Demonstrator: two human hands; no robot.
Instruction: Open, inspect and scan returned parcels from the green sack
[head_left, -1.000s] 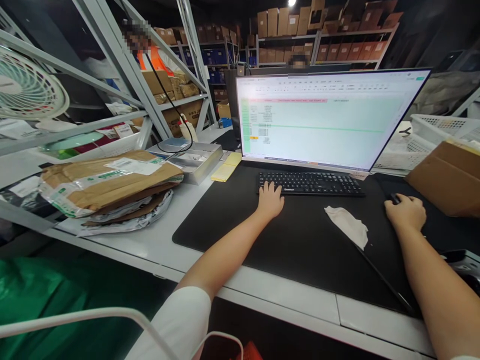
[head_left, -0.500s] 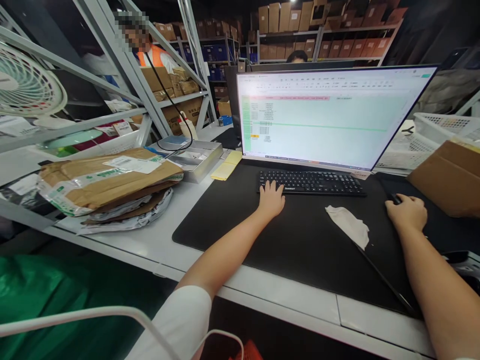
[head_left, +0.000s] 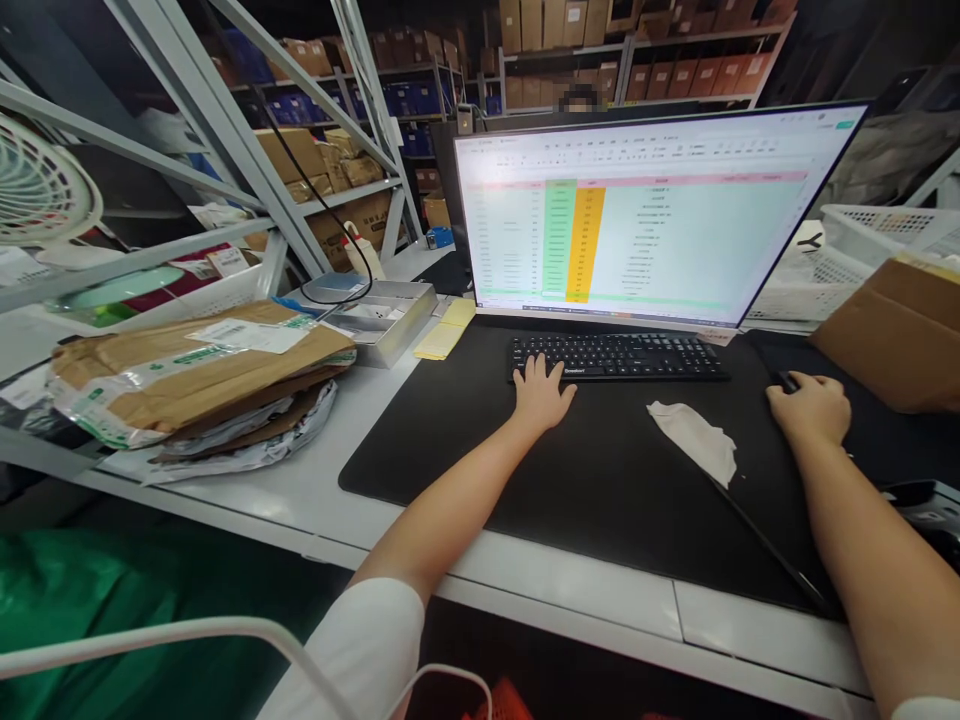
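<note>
My left hand (head_left: 541, 393) rests with fingers spread on the left end of a black keyboard (head_left: 637, 357). A computer mouse (head_left: 787, 381) is mostly covered by my right hand (head_left: 814, 408), whose fingers curl round it. Behind the keyboard stands a wide monitor (head_left: 675, 235), showing a spreadsheet with a green and an orange column. Between my forearms, a crumpled white cloth (head_left: 696, 440) lies on the black desk mat (head_left: 450, 440), with a thin dark rod running from it toward my right arm.
Flat brown parcels (head_left: 202, 370) are stacked at left, beside an open grey box (head_left: 390, 320) and yellow note slips (head_left: 445, 330). A cardboard box (head_left: 892, 335) and white baskets (head_left: 877, 240) stand at right. A white fan (head_left: 45, 185) is far left. Another person's head shows behind the monitor.
The spreadsheet on the monitor has changed to a different section with green and orange columns. My view has shifted slightly; both hands stay at the keyboard and mouse. The orange-vested person has left view.
</note>
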